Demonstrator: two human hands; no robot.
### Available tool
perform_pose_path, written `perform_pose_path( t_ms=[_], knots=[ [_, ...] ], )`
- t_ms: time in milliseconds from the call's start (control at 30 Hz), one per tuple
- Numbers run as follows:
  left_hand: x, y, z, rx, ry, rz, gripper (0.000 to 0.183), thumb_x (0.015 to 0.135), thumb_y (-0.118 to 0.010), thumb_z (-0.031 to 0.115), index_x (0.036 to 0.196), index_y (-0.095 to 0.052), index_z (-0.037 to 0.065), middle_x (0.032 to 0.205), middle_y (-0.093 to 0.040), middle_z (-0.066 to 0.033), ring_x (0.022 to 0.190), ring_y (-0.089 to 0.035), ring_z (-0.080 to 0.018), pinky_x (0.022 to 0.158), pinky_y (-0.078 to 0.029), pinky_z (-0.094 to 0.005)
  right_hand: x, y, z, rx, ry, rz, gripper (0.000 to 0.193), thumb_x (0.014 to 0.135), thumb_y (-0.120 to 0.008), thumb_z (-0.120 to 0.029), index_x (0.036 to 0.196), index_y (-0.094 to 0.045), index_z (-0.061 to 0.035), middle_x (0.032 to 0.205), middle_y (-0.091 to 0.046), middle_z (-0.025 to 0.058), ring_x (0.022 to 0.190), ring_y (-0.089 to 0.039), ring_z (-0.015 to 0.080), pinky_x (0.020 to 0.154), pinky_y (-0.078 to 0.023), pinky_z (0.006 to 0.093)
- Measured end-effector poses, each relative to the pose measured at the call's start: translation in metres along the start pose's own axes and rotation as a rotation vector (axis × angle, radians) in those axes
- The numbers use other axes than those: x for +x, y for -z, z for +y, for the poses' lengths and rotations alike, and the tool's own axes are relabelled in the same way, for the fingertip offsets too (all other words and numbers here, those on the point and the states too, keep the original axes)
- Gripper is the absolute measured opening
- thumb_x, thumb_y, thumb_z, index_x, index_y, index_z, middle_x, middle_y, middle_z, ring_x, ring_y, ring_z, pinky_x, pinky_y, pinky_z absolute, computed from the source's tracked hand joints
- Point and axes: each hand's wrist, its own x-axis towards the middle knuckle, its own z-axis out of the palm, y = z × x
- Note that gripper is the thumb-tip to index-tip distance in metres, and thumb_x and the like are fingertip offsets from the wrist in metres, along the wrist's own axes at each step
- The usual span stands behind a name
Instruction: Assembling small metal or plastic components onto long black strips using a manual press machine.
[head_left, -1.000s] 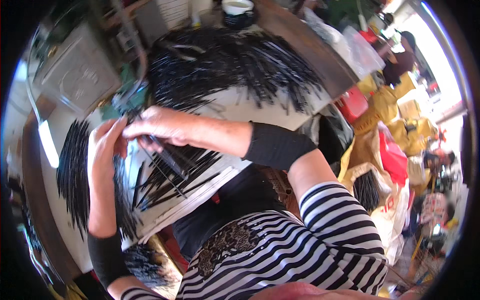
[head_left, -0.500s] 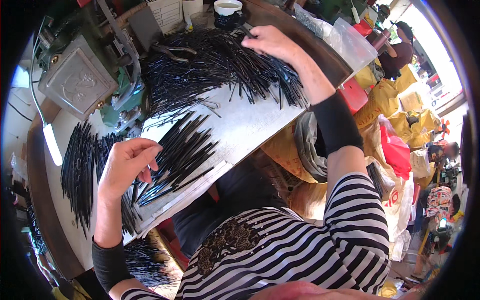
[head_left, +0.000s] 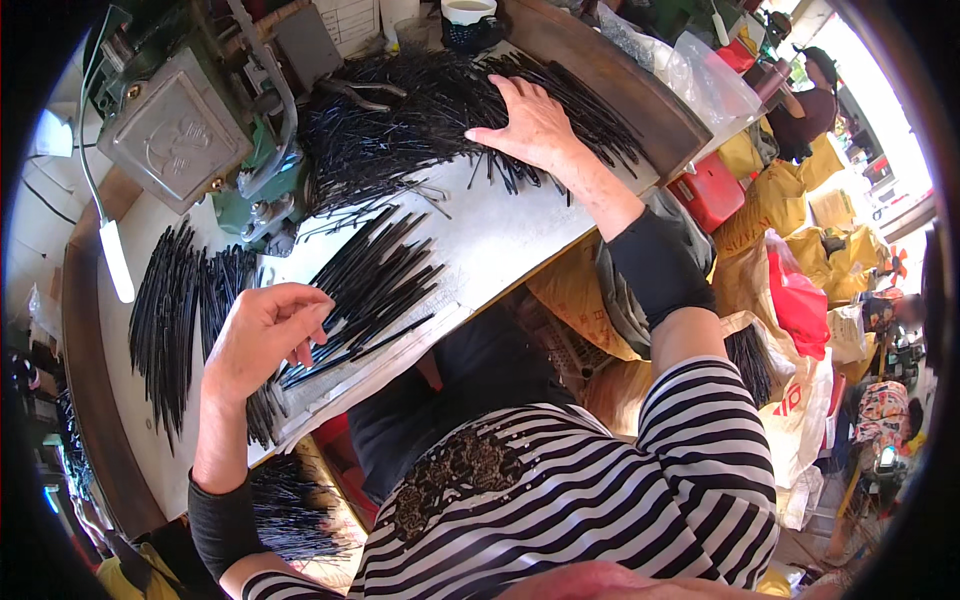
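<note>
My right hand (head_left: 530, 125) is spread with its fingers apart on the near right part of a big tangled heap of thin black rods (head_left: 400, 130). Just past it, more rods (head_left: 590, 110) lie roughly side by side along the tray's raised edge. On the left, my left hand (head_left: 265, 340) is curled, thumb and fingertips close together, and what they hold, if anything, is hidden. It hovers at the near left side of a neater bunch of black rods (head_left: 375, 285). Two aligned bundles, one long (head_left: 165, 330) and one partly covered by my hand (head_left: 225, 285), lie farther left.
A green machine with a grey metal cover (head_left: 175, 140) stands at the back left. Pliers (head_left: 365, 92) rest on the heap. A cup (head_left: 468, 12) sits behind it. The table's raised wooden rim (head_left: 640, 85) bounds the right. Yellow sacks (head_left: 775, 200) and a person (head_left: 805, 105) are beyond.
My right hand has opened from a curled grip and come nearer me. Rods now lie along the rim beyond it. My left hand stays curled, and the whole view has shifted slightly.
</note>
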Motion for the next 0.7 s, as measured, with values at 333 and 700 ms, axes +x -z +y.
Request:
perform_pose_path(
  t_ms=[333,700],
  knots=[
    [0.012,-0.020,0.041,0.102,-0.128,-0.094,0.023,0.084,-0.059,0.016,0.094,-0.064,-0.003,0.067,-0.063,-0.0074,0.053,-0.058,-0.0091,0.050,-0.045,-0.0222,-0.012,-0.008,0.036,0.065,-0.037,0.271,0.052,0.075,-0.059,-0.009,0.125,-0.047,-0.0091,0.130,-0.044,0.0148,0.119,-0.042,0.0323,0.098,-0.039,0.0398],
    [0.141,-0.092,0.080,0.633,-0.520,0.072,0.027,0.079,-0.055,0.026,0.090,-0.068,0.005,0.085,-0.067,-0.0147,0.079,-0.064,-0.0311,0.074,-0.049,-0.0384,-0.016,-0.017,0.032,0.000,-0.062,0.302,0.045,0.072,-0.058,-0.002,0.117,-0.056,-0.0093,0.129,-0.045,0.0170,0.113,-0.048,0.0344,0.094,-0.042,0.0416]
  ],
)
